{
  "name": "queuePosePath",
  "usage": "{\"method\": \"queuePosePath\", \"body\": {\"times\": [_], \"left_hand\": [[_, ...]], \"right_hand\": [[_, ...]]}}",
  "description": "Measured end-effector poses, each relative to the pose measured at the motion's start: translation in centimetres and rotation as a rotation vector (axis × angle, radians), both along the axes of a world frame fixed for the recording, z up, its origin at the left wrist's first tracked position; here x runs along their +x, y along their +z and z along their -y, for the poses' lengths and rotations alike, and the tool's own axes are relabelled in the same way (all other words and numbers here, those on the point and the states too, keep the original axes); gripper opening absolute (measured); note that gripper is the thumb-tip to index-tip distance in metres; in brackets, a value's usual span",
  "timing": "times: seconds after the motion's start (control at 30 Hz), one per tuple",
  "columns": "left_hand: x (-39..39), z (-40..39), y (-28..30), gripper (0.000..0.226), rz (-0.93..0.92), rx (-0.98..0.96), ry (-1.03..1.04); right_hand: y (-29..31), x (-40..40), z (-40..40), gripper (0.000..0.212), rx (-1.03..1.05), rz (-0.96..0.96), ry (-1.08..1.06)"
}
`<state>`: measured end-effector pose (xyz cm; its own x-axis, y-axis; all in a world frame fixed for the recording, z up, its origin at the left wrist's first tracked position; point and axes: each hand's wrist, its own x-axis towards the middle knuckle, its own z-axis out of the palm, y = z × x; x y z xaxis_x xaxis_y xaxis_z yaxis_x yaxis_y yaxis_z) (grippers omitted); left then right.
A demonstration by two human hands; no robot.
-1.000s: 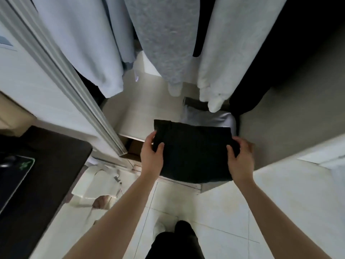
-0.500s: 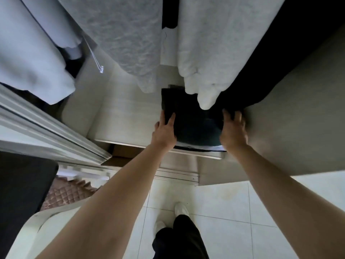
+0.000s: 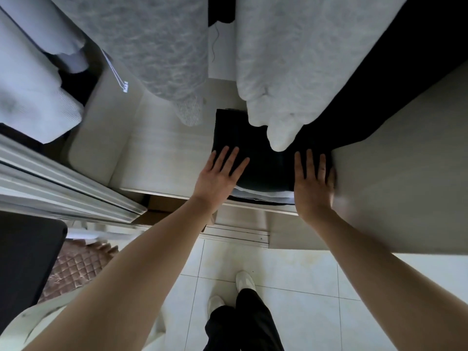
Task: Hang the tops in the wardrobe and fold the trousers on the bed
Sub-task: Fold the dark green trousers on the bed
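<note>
Black folded trousers (image 3: 263,158) lie on top of a small stack on the pale wooden wardrobe shelf (image 3: 164,158), close against the wardrobe's right side panel (image 3: 395,178). Under them, at the front edge of the stack, a light folded garment (image 3: 260,193) shows as a thin pale band, with another dark layer beneath it.

Both hands lie flat on the trousers. The left hand (image 3: 217,177) rests on the near left corner, its grip released, fingers straight and spread, pointing into the wardrobe. The right hand (image 3: 312,184) lies on the near right corner with straight fingers, its grip likewise released, its outer edge just beside the side panel.

Above the stack hang tops. A mottled grey sweater (image 3: 157,46) hangs to the left, its cuff ending just above the shelf. A white sweatshirt (image 3: 291,59) hangs to the right, its sleeve end dangling over the far part of the trousers and hiding some of them. A black garment (image 3: 379,79) hangs between the sweatshirt and the side panel. Further left hang pale blue-grey tops (image 3: 27,89), behind a white sliding door frame (image 3: 63,188).

Below, the person stands on white floor tiles (image 3: 298,279) in black trousers and white shoes (image 3: 244,281). At lower left are a dark desk (image 3: 22,262) and a quilted brown cushion (image 3: 76,269).
</note>
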<state>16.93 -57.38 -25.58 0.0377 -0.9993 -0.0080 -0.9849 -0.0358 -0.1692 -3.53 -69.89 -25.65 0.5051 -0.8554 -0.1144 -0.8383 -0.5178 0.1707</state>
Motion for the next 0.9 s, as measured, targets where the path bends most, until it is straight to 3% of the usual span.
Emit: {"method": "queuePosePath", "body": {"times": [0.1, 0.2, 0.3, 0.63, 0.9], "left_hand": [[-0.3, 0.6, -0.2, 0.054, 0.052, 0.009, -0.027], [0.3, -0.1, -1.4, 0.081, -0.034, 0.263, 0.089], [0.3, -0.8, -1.1, 0.1, -0.046, 0.303, 0.145], [-1.2, -5.7, 2.3, 0.068, -0.206, 0.271, 0.196], [-7.7, -15.9, 5.7, 0.048, -0.461, 0.196, 0.373]], "right_hand": [[-0.4, -0.2, 0.3, 0.094, 0.014, -0.034, -0.022], [-0.7, -0.6, -0.1, 0.103, 0.055, -0.106, 0.01], [-0.2, -0.7, 0.0, 0.106, 0.091, -0.117, 0.031], [4.2, -2.8, -6.5, 0.077, 0.234, -0.032, 0.13], [9.0, -3.9, -16.0, 0.052, 0.502, 0.244, 0.273]]}}
